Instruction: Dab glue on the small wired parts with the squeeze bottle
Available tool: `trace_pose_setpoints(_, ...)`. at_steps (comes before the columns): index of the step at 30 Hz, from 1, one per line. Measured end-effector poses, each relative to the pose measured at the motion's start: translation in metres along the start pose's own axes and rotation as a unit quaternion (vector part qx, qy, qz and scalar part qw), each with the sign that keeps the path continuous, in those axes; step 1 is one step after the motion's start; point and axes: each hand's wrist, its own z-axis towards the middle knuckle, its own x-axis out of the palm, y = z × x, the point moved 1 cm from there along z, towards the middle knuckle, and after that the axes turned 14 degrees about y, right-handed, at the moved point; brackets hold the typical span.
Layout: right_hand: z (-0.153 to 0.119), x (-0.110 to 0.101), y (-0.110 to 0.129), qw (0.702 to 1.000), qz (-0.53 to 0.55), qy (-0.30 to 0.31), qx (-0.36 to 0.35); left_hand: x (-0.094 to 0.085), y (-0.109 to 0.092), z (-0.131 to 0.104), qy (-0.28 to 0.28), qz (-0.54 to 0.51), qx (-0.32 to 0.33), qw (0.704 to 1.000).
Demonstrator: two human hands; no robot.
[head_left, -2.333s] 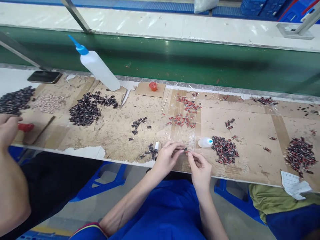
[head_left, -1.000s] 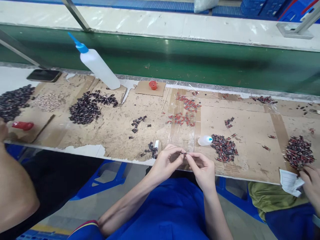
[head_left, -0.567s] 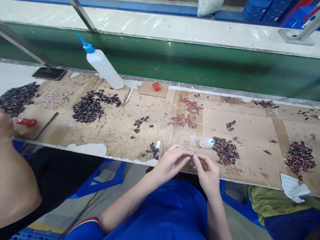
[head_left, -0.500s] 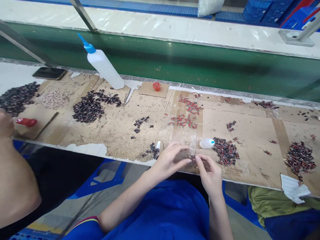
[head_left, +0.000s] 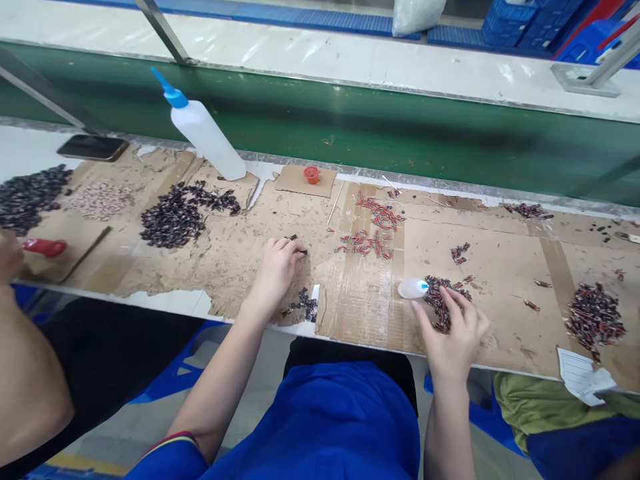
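My left hand (head_left: 274,273) is down on the cardboard among a few loose small black parts, fingers bunched together. A small black part (head_left: 304,252) shows at its fingertips. Below it lies a little cluster of black parts (head_left: 303,305). My right hand (head_left: 454,333) hovers over a pile of small red-and-black parts (head_left: 439,300), thumb and fingers spread, with nothing seen between them. Just left of those fingers a small white bottle (head_left: 413,288) with a light blue tip lies on its side.
Loose red parts (head_left: 380,213) lie ahead, near a red cap (head_left: 311,175) on a cardboard piece. A tall white squeeze bottle (head_left: 210,140) stands back left, beyond a black pile (head_left: 173,217). Another person's arm (head_left: 30,380) is at far left; another red-and-black pile (head_left: 596,313) sits right.
My hands, together in the middle earlier, have parted. The left moved left and forward to the loose black parts; the right moved right to the red-and-black pile and opened.
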Motion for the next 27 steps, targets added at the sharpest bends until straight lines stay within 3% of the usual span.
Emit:
trace_pose_setpoints(5,0.010,0.022,0.012,0.997,0.054,0.055,-0.017,0.011,-0.047,-0.017,0.028,-0.113,0.130,0.985)
trace_pose_setpoints(8,0.012,0.026,0.014,0.980,0.180,0.084,0.007,0.030,-0.074,-0.028,0.027,-0.157,0.185,0.970)
trace_pose_setpoints(10,0.009,0.025,0.013,0.950,0.288,0.108,0.051,0.043,-0.083,-0.033,0.012,-0.152,0.190,0.970)
trace_pose_setpoints(13,0.001,0.024,0.011,0.904,0.393,0.120,0.118,0.055,-0.085,-0.036,-0.006,-0.130,0.171,0.977)
trace_pose_setpoints(20,-0.004,0.033,0.014,0.842,0.502,0.041,0.196,0.057,-0.079,-0.039,-0.002,-0.165,0.155,0.974)
trace_pose_setpoints(23,0.000,0.037,0.022,0.844,0.493,0.056,0.204,0.058,-0.080,-0.039,0.010,-0.179,0.137,0.974)
trace_pose_setpoints(27,0.004,0.037,0.030,0.877,0.433,0.072,0.194,0.058,-0.082,-0.037,0.018,-0.188,0.122,0.974)
